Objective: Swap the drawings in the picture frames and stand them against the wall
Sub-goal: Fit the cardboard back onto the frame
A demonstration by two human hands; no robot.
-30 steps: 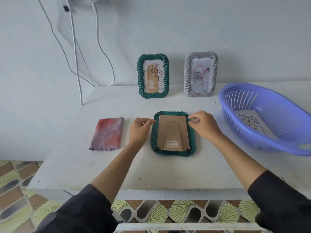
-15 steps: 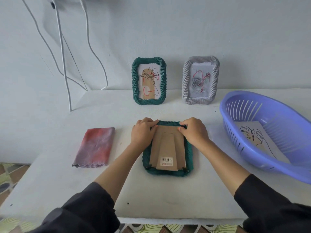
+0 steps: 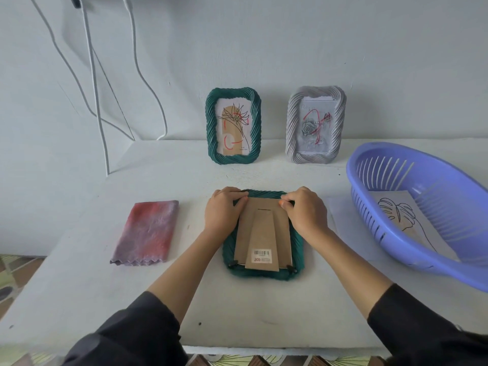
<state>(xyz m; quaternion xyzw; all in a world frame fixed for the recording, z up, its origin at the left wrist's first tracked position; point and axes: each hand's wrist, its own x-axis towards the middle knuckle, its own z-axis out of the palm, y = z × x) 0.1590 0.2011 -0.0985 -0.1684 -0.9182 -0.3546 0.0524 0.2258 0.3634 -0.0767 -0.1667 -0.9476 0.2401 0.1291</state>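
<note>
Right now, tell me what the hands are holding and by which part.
Both the left hand and right hand grip the face-down green frame at its far top corners, fingertips on the cardboard backing.

Soft, even daylight with faint shadows on the tabletop point(image 3: 79, 286); no glare, sharp centre, wide-angle bending and slight blur at the edges.

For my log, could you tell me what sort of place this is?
Probably a plain room at home: a white table against a bare painted wall, white cables hanging down it, patterned floor tiles below.
</note>
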